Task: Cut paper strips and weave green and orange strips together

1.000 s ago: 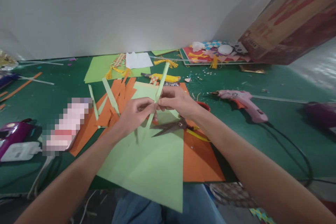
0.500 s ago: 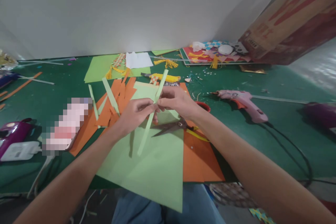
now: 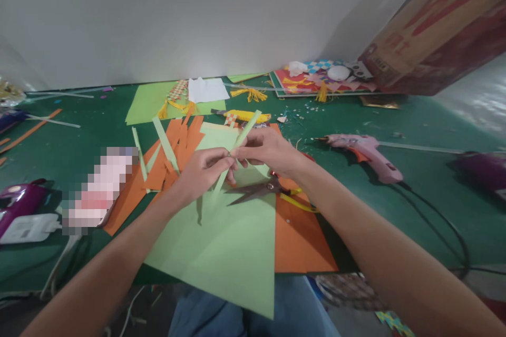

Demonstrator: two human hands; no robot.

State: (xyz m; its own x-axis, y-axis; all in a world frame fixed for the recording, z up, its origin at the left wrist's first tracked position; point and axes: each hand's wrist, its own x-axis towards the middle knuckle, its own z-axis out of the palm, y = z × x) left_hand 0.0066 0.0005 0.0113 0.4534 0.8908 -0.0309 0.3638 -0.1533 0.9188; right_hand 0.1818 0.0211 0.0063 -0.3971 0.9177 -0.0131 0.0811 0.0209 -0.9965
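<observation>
Between the fingertips of both hands is a pale green paper strip [image 3: 248,127], slanting from upper right to lower left. My left hand [image 3: 207,171] pinches it at its middle, thumb on top. My right hand [image 3: 266,151] is closed on the same spot, its fingertips meeting the left ones; the fold or join there is hidden by the fingers. Below the hands lies a large light green paper sheet [image 3: 221,253], and on it rest open scissors [image 3: 253,189] with dark blades. The scissors' handles lie partly under my right wrist.
Orange paper strips [image 3: 169,160] lie left of the hands, beside a blurred-out phone-like object [image 3: 100,189]. An orange sheet [image 3: 300,242] sits under the green one. A pink glue gun [image 3: 363,150] with a cable lies right. Behind are a yellow cutter [image 3: 253,116] and yellow tassels [image 3: 250,95].
The strip's upper end has tilted to the right and slightly down, and its lower end looks shorter. Both hands stay close together in nearly the same place.
</observation>
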